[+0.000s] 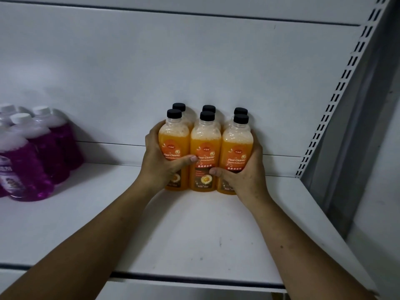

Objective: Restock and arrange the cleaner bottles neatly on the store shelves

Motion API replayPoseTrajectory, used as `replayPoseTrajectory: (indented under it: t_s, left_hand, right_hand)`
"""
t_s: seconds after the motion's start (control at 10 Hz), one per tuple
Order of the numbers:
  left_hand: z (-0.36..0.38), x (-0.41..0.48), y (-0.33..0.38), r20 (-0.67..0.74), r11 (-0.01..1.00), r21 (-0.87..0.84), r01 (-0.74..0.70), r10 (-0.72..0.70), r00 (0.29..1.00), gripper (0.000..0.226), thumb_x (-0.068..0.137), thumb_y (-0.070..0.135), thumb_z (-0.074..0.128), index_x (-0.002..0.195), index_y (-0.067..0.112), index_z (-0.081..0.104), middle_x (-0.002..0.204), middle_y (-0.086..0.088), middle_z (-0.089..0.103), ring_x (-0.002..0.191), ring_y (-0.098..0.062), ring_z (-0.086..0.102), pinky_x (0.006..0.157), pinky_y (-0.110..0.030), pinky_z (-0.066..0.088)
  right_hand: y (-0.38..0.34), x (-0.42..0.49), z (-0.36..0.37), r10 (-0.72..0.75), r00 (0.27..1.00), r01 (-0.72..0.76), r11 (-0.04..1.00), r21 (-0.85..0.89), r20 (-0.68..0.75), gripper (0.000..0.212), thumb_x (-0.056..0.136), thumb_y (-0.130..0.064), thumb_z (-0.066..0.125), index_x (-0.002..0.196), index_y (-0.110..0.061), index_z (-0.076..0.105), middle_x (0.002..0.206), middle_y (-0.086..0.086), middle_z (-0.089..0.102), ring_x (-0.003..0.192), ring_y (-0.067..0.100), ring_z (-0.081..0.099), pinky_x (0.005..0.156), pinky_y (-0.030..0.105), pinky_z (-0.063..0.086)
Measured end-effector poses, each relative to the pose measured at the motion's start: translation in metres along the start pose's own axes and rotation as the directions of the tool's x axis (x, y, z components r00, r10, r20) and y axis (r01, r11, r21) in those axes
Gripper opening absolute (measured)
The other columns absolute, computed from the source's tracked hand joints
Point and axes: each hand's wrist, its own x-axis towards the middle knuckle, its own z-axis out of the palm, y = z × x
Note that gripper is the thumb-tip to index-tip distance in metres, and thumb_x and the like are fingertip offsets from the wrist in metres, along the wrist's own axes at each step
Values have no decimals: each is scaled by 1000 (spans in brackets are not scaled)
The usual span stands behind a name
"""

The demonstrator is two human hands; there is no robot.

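Several orange floor cleaner bottles [205, 148] with black caps stand upright in two rows at the back of a white shelf [194, 230]. My left hand [160, 163] wraps around the left front bottle [173, 139], thumb across its label. My right hand [244, 174] wraps around the right front bottle [237, 146], thumb low on its front. Between my hands stands the middle front bottle, squeezed by its neighbours. The back row is mostly hidden; only its caps show.
A cluster of purple cleaner bottles [39, 156] with white caps stands on the same shelf at the far left. A slotted upright post [337, 89] borders the shelf on the right. The shelf's front edge [194, 278] runs below my forearms.
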Motion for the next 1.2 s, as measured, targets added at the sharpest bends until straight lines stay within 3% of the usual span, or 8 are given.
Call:
replayPoseTrajectory:
  t_s: [0.2,0.4,0.6,0.8,0.9,1.0,1.1,1.2]
  left_hand:
    - [-3,-2,1,35,999,45,-14,12,999,106,47,86,82,133,70,22,153,7,38,130,-8,55,90,-17,52]
    - [-3,0,-1,37,998,58,-26,24,999,111,55,67,89,145,52,25,149,10,34,130,-10,53,88,-13,48]
    - [-5,-2,0,40,998,63,-20,17,999,111,55,69,88,145,54,24,148,12,33,131,-10,52,91,-18,49]
    - [-3,-2,0,22,997,75,-8,6,1000,114,58,62,95,148,48,26,146,12,33,131,-11,51,91,-17,49]
    - [-4,-2,-1,26,997,79,-18,16,1000,117,58,66,93,152,42,27,146,11,32,132,-14,51,93,-18,49]
    - [-4,-2,-1,28,997,83,-5,2,1000,122,50,81,85,151,43,29,148,10,34,133,-15,52,100,-30,53]
    - [-6,-2,-1,23,996,94,1,-3,1000,127,53,80,85,157,37,27,152,5,34,135,-17,51,106,-40,53]
    - [-7,-5,5,7,991,133,11,-12,1000,123,66,66,85,164,30,19,158,-2,28,140,-17,42,108,-37,46]
  right_hand:
    - [0,-1,-2,1,1000,-1,1000,-6,18,126,52,-44,100,153,-46,25,147,-10,49,130,10,55,98,40,57]
    - [2,1,-2,10,1000,-9,1000,-29,8,127,50,-48,102,152,-48,26,147,-12,48,131,11,55,100,47,57]
    - [1,-1,-2,18,1000,-18,999,-32,11,129,48,-54,98,154,-46,24,149,-11,48,132,12,54,101,47,56]
    - [1,0,-2,21,1000,-21,999,-27,11,127,49,-51,99,152,-49,25,147,-12,48,130,9,55,97,38,56]
    - [2,-1,-2,21,1000,-21,1000,-22,14,127,47,-55,98,150,-51,25,147,-13,48,130,7,55,96,36,55]
    - [2,0,-2,39,999,-39,998,-45,6,126,44,-62,95,149,-51,26,146,-14,49,128,5,55,96,37,55]
    - [2,0,-3,20,1000,-20,998,-67,-6,130,42,-64,96,150,-49,26,146,-12,49,130,11,55,98,40,55]
    - [-6,-5,-5,17,999,-17,1000,12,-34,130,46,-56,98,153,-44,26,149,-12,47,128,5,55,96,34,56]
